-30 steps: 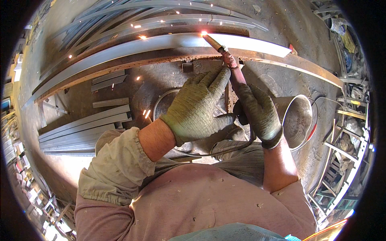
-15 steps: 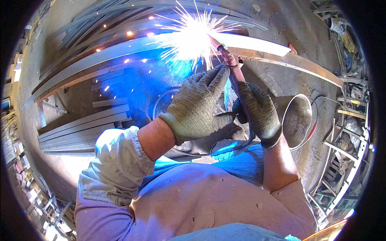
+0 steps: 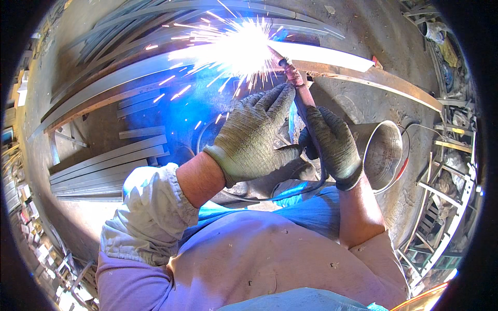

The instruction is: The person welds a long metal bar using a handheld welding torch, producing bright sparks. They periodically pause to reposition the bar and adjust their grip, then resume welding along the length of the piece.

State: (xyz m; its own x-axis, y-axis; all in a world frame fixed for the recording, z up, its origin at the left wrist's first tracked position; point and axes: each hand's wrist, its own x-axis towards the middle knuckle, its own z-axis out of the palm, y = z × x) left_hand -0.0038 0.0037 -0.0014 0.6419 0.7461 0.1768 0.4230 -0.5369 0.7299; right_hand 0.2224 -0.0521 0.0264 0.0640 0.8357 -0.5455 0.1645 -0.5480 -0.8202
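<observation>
- The right hand (image 3: 332, 145), in a dark knit work glove, is wrapped tight around the reddish rod-shaped welding electrode holder (image 3: 296, 85), fingers fully closed on its lower grip.
- The left hand (image 3: 254, 137), in a grey-green textured glove, has its fingers spread and half curled, resting against the holder's shaft just beside the right hand; whether it truly grips or only steadies, I cannot tell.
- And there's the arc: a white-blue burst of welding sparks (image 3: 244, 49) sits at the holder's tip, right on the long grey steel bar (image 3: 363, 75) that runs across the upper part of the view.
- The holder looks stiff and fairly light, I'd judge, though its dark trailing cable (image 3: 270, 197) will drag at it (it loops down below both wrists); the insulated handle low on the shaft is the place to hold, well back from the hot tip.
- The bar looks heavy, rigid and surely hot near the arc.
- Below it lies a dusty, stained concrete floor (image 3: 150, 116), with a stack of flat grey steel strips (image 3: 104, 168) to the left.
- A round shiny metal bucket (image 3: 384, 153) stands just right of the right hand.
- At the far right, welded metal frames (image 3: 446, 176) crowd the workshop's edge.
</observation>
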